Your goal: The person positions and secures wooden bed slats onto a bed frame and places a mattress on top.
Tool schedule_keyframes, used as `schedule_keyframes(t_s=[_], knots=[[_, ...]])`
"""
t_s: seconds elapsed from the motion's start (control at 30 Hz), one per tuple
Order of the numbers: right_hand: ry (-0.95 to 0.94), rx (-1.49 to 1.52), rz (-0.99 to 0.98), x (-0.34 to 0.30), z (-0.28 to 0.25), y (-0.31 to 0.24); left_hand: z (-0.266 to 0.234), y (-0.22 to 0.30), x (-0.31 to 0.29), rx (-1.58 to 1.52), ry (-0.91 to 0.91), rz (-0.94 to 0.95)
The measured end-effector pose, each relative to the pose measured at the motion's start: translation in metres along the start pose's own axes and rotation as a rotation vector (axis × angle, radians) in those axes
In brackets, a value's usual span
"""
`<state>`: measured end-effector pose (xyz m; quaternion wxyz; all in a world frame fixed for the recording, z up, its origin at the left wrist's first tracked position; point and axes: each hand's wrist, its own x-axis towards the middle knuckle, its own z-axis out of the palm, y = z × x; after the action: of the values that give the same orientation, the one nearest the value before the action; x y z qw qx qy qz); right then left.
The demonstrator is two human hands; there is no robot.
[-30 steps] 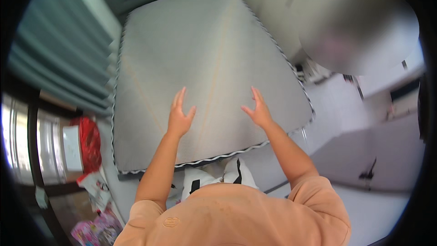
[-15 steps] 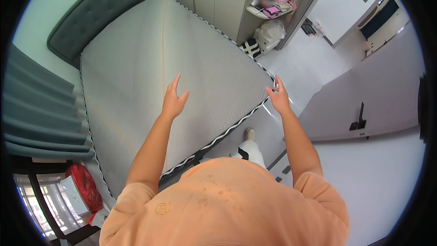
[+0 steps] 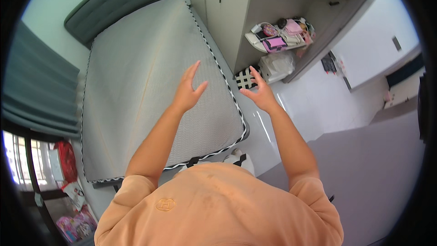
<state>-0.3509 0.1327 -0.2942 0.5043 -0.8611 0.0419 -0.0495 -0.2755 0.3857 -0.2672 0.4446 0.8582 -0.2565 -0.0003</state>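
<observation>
Both of my hands are held out in front of me in the air, with nothing in them. My left hand [image 3: 189,90] is open, thumb apart from the fingers, and appears over the grey mattress [image 3: 132,77]. My right hand [image 3: 260,93] is open too, its thumb and fingers spread, seen past the mattress's right edge and in front of a black-and-white checked item [image 3: 246,80]. The mattress has a black-and-white twisted edging and a tan seam line. It lies on a bed with a dark grey tufted headboard [image 3: 116,4].
A wardrobe [image 3: 227,13] stands beyond the bed, its side shelf [image 3: 259,45] loaded with small items. A plastic-wrapped white thing [image 3: 277,67] sits below. Blue-grey curtains [image 3: 41,82] hang at left, near a red bag [image 3: 67,161]. Pale shiny floor [image 3: 309,95] runs at right.
My view has swung to the right, and I stand nearer the bed's foot corner. My right hand has shifted from the mattress corner toward the checked item. Both hands stay open.
</observation>
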Motion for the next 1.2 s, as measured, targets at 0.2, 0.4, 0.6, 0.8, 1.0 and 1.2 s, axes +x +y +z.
schedule_keyframes(t_s=[0.2, 0.4, 0.6, 0.8, 1.0, 1.2], knots=[[-0.059, 0.064, -0.009, 0.048, -0.003, 0.038, -0.001, -0.034, 0.009, 0.008, 0.13, -0.175], [-0.215, -0.023, 0.041, 0.102, -0.028, 0.076, 0.033, -0.056, 0.024, -0.033, 0.272, -0.356], [-0.341, -0.015, -0.012, 0.201, -0.067, 0.13, 0.093, -0.059, 0.095, 0.121, 0.372, -0.425], [-0.618, -0.064, -0.07, 0.281, -0.078, 0.151, 0.144, -0.051, 0.138, 0.104, 0.489, -0.571], [-0.566, 0.006, -0.286, 0.369, -0.038, 0.118, 0.121, -0.033, 0.169, 0.197, 0.647, -0.607], [-0.519, -0.064, -0.381, 0.433, 0.008, 0.105, 0.117, -0.045, 0.16, 0.179, 0.752, -0.693]])
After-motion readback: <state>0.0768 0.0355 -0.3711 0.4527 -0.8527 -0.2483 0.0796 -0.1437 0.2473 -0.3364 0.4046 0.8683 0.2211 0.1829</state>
